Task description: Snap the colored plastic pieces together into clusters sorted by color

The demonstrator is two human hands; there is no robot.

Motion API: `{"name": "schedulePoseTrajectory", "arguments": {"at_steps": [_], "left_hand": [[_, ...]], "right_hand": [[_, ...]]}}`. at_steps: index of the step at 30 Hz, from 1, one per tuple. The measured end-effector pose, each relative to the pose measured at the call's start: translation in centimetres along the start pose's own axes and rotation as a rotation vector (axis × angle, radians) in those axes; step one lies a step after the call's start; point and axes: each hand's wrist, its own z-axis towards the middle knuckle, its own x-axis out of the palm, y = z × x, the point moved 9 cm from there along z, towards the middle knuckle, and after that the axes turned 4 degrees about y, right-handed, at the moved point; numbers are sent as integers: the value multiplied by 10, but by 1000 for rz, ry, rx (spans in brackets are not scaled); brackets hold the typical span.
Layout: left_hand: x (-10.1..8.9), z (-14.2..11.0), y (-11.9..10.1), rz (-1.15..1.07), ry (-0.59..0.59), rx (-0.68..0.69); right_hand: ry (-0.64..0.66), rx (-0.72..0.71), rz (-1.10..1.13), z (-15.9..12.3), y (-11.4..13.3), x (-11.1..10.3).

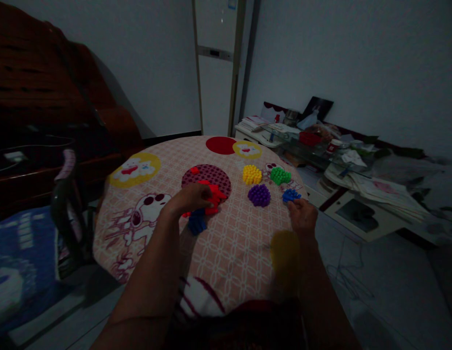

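Observation:
My left hand (193, 198) is closed with its fingertips against a jumble of red plastic pieces (215, 193), over a dark red dotted circle in the tablecloth print. Its fingers partly hide what they grip. Just below that hand are some blue pieces (197, 224). At the table's right side, my right hand (303, 215) pinches at the near edge of a small blue pile (290, 195). Close by lie a purple cluster (259, 195), a yellow cluster (252, 174) and a green cluster (280, 175) of small knobbly pieces. A lone red piece (194, 170) sits farther back.
The round table wears a pink patterned cloth (229, 248). Along the right wall, a low cabinet (357, 214) carries papers, bags and a red container (309, 138). A wooden bench (65, 87) and a chair (67, 204) stand left; a tall white unit (216, 82) is behind.

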Motion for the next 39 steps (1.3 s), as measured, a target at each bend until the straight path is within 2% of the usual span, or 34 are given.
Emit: {"name": "schedulePoseTrajectory", "arguments": {"at_steps": [3,6,14,22,29,33,36,39], "left_hand": [[4,-6,15,66,86,-65],[13,-5,18,119,135,-105],[16,-4,15,237,144,-167],[22,-4,1,270,164,-154],[27,-1,1,200,113,-125],[18,-3,4,97,68,-102],[12,-6,9,-1,91,-42],[11,-10,23,2,125,-78]], "right_hand": [[46,0,-347,15,2,-2],[113,-2,-577,24,11,5],[225,-41,-769,36,19,24],[207,-48,-781,39,17,29],[104,-121,-714,38,23,24],[68,-106,-616,31,36,19],[72,-159,-516,19,54,20],[97,-193,-409,6,67,27]]}}
